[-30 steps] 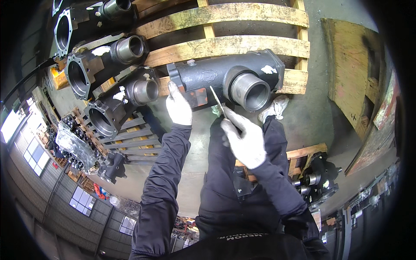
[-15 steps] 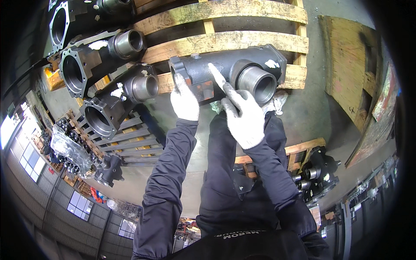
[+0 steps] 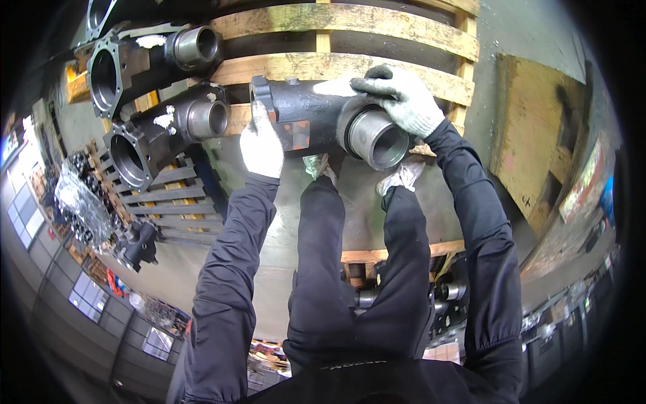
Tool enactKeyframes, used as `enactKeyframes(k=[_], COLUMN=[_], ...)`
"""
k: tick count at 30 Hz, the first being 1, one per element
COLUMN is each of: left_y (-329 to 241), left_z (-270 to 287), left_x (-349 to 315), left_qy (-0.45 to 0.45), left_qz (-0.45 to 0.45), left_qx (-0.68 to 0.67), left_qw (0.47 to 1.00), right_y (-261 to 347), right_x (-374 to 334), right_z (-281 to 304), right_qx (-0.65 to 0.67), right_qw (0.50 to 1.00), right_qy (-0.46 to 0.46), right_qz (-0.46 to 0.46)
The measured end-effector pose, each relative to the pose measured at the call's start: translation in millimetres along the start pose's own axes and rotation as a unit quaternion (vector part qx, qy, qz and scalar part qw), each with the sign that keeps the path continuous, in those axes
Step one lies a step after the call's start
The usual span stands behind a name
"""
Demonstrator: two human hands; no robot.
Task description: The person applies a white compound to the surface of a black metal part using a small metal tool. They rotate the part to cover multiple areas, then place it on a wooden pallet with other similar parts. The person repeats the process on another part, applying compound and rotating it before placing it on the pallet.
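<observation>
A black cast-metal housing (image 3: 303,108) lies across the near edge of a wooden pallet, with a bare machined tube end (image 3: 369,138) facing me. At its left end, my left hand (image 3: 262,145), in a white glove, is closed on the flange edge with the fingertips hidden. My right hand (image 3: 407,101), in a white glove with dark-stained fingers, is above the tube end. Between its closed fingers is a slim, tapered white thing (image 3: 333,87), pointing left along the housing's top; I cannot make out its kind.
Similar housings (image 3: 145,64) with white patches stand at the left. The pallet (image 3: 350,20) stretches away beneath the work. Wooden boards (image 3: 531,128) lean at the right. Another slatted pallet (image 3: 171,202) is at lower left, and more metal parts (image 3: 451,293) sit behind my legs.
My right hand has moved up and right, from in front of the housing to above the tube end, and the white thing now points left. The left hand stays at the flange.
</observation>
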State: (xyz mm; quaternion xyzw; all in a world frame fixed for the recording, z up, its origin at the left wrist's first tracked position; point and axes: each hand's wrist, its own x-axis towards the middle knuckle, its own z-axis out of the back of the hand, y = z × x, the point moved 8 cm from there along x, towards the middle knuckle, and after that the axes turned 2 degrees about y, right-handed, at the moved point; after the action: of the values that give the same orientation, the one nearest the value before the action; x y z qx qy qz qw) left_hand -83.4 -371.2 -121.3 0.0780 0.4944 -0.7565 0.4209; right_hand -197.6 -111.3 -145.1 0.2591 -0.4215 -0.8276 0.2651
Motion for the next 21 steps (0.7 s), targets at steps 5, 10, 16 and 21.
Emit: enactKeyframes(k=[5,10,16,21], left_y=[2.9,2.4,4.8,9.0], left_z=[3.1,6.2,8.1,10.0], left_x=[1.0,1.5,0.4,1.0], left_qy=[-0.036,-0.068,-0.087,-0.084], left_qz=[-0.011,-0.030,-0.003,0.027], left_qx=[0.027,0.082,0.085,0.107], left_qw=[0.999,0.994,0.993,0.990], right_y=[-15.5,-15.5,-15.8,-16.5], right_x=[35.0,51.4,52.3,54.2], right_z=[-12.3,-25.5,-37.3,-44.7], right_qx=[0.004,0.029,0.052,0.018], right_qw=[0.993,0.980,0.975,0.968], right_qy=[0.066,0.109,0.146,0.141], right_qz=[0.097,0.163,0.159,0.208])
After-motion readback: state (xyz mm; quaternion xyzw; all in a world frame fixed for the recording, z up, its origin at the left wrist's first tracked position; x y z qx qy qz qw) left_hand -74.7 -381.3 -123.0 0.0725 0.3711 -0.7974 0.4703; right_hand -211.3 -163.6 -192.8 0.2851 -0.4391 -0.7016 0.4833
